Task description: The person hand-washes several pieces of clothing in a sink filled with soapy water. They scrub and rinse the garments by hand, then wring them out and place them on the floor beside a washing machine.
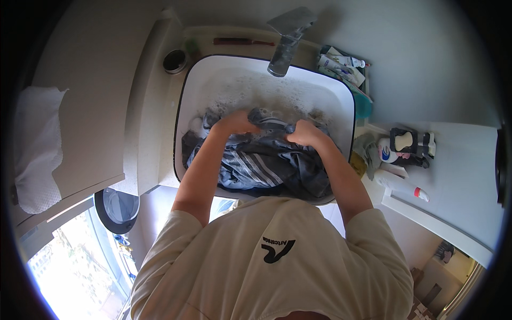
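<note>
Wet dark grey garments with pale stripes (pixel 260 168) fill the near half of a white basin with a dark rim (pixel 354 108). Soapy water (pixel 256 90) with bubbles lies behind them. My left hand (pixel 240 122) is at the far edge of the heap, its fingers partly hidden against the cloth. On the other side of a raised fold, my right hand (pixel 305 133) grips the dark cloth between thumb and fingers. Above the back rim stands a metal faucet (pixel 283 56), with no stream plainly visible.
Behind the basin lies a dark red toothbrush-like item (pixel 243 41). A round tin (pixel 175 62) stands at the back left. Tubes in a tray (pixel 342 68), a cloth (pixel 367 152), a soap bar in a holder (pixel 404 141) and a white bottle (pixel 400 186) are on the right.
</note>
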Motion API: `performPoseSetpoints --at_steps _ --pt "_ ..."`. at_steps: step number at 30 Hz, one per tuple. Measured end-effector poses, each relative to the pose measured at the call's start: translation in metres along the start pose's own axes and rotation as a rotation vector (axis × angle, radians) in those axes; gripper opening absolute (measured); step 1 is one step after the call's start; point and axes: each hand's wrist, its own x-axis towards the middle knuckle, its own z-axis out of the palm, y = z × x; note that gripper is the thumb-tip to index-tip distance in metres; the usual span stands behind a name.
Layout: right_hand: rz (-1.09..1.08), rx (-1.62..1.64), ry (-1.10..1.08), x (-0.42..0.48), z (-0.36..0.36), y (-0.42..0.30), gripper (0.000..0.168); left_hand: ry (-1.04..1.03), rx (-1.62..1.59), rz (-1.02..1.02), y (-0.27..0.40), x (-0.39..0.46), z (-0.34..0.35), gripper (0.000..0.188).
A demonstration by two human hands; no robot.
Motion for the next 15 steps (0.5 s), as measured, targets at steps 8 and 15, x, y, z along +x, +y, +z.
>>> performPoseSetpoints --at_steps 8,15 --pt "-0.331 0.595 0.329 -0.048 0.001 0.023 0.046 0.224 -1.009 0.115 -0.022 -0.045 0.008 0.041" --pt "-0.587 1.713 0.189 -0.027 -0.04 -0.01 0.023 0.192 -1.85 0.237 -0.004 -0.028 -0.008 0.025"
